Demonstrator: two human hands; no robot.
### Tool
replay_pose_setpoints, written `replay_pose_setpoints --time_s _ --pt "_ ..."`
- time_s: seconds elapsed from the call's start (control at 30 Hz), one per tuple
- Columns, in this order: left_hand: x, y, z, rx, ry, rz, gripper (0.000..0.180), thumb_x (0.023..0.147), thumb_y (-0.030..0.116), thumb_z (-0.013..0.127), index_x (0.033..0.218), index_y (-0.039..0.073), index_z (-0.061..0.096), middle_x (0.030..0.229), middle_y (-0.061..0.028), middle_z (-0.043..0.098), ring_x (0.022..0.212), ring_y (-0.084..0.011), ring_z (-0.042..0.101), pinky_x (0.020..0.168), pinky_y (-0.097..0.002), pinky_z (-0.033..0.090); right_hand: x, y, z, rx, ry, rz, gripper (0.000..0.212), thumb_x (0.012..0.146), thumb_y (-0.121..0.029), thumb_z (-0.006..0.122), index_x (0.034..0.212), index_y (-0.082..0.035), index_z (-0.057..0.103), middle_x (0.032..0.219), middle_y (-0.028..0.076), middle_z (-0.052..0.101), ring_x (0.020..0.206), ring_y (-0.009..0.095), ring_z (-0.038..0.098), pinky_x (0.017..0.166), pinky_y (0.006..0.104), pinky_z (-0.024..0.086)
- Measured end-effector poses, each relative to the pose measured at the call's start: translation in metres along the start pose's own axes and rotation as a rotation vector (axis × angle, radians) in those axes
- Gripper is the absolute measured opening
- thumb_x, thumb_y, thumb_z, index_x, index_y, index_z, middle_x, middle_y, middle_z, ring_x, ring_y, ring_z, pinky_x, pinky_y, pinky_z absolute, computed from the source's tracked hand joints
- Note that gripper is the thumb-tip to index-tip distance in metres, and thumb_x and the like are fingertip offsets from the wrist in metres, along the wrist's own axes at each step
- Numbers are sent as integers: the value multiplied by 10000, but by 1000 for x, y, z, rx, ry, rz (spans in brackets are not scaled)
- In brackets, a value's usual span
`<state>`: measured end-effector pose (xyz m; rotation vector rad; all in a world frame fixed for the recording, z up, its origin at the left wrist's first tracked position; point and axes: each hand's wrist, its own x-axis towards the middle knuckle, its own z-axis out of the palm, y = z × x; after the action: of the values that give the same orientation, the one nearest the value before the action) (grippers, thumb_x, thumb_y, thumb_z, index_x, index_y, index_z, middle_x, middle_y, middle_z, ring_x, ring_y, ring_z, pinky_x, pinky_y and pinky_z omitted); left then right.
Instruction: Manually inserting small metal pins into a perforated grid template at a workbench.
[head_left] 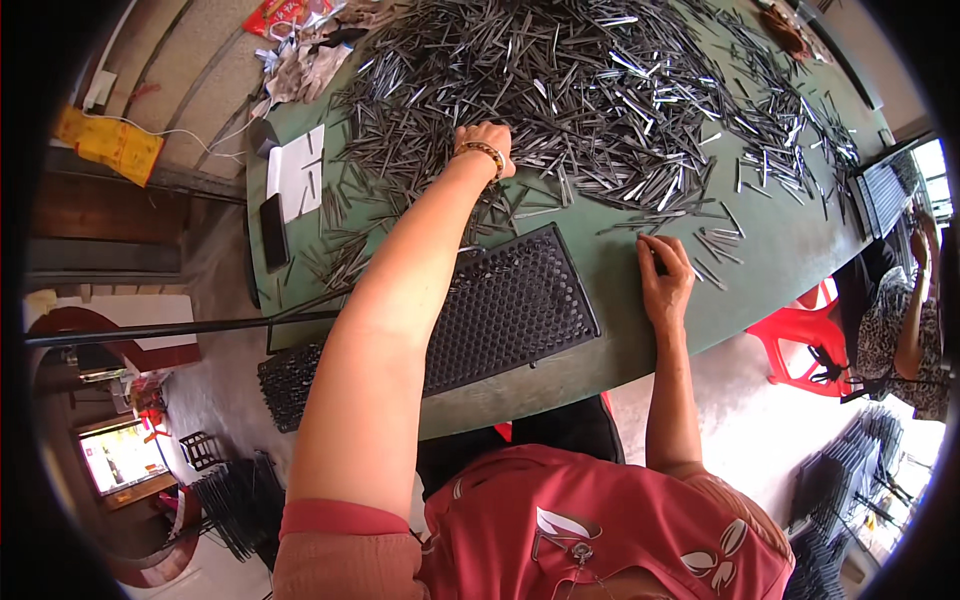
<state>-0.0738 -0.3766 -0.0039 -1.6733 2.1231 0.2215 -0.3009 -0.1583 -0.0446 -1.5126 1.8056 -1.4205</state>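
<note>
Green table (612, 275) | dark strips (600, 100) — heaped at left hand (485, 143), scattered by right hand (667, 275) | both curled (grip unclear)

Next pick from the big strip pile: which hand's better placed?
Likely the left hand: it's at the near edge of the black strip pile. The right hand is off it, nearer the front edge of the green table.

Strips (640, 110) on table (790, 225), behind tray (512, 310)

Left hand (485, 140) with fingertips hidden, black tray (515, 305) partly behind left forearm (400, 290), dark strip pile (560, 90) cut off at top
</note>
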Motion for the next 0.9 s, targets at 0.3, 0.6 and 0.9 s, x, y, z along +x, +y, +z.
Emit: replay_pose_setpoints --time_s 0.3,0.6,0.9 --pt "-12 -65 -26 -97 35 278 505 615 296 708 1002 -13 612 1003 -219 631 970 -345 602 860 -378 485 3 1 2 32 37 -64 107 828 -66 667 919 -11 680 839 54 614 629 118 538 591 230 434" --pt "-16 -82 -21 -1600 141 250 244 765 163 726 942 16 644 834 -71 668 752 -165 640 728 -307 515 2 0 -5 33 0 0 109 824 -55 665 921 -7 675 826 62 608 629 126 537 589 242 434" --pt "29 4 33 -2035 594 18 307 704 58 791 951 25 612 785 -63 647 641 -158 614 610 -293 510 4 -6 -3 32 11 -32 101 823 -42 658 915 0 667 823 69 606 626 133 540 586 242 435"
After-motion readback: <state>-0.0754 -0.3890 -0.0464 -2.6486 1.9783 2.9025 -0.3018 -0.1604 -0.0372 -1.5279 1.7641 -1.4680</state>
